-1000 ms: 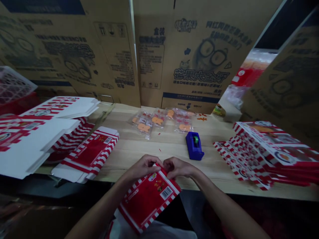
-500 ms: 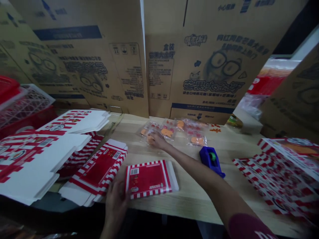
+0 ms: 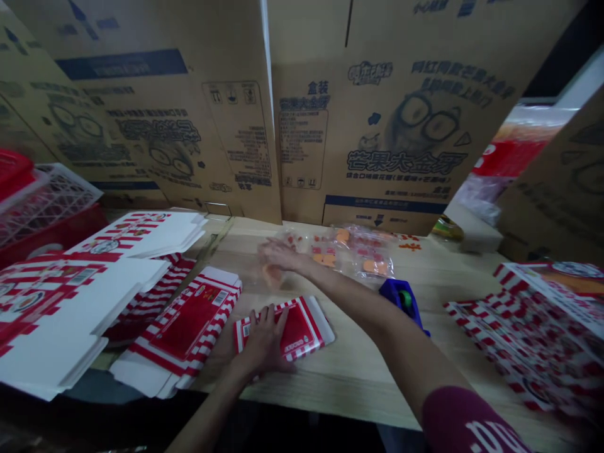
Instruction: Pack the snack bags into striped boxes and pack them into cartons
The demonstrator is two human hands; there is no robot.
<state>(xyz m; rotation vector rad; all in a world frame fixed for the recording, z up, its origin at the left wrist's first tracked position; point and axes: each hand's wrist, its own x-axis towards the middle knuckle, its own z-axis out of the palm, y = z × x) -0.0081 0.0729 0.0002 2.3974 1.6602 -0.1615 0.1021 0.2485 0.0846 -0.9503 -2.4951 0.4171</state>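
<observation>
Item: one red-and-white box [image 3: 306, 327], near the tabletop's [image 3: 358, 377] front edge. Your left hand [image 3: 267, 340] lies across it, fingers part-spread on top, thumb along the near side, seemingly to steady it; grip or mere pressure, you cannot tell.

Item: one clear packet [image 3: 272, 275], orange piece inside, blurred, beyond the box towards the rear edge. Your right hand [image 3: 278, 255] appears closed on its upper part; fingertips indistinct.

Item: remaining packets [image 3: 325, 258], by the rear edge, just right of that hand, presumably kept within its reach.
</observation>
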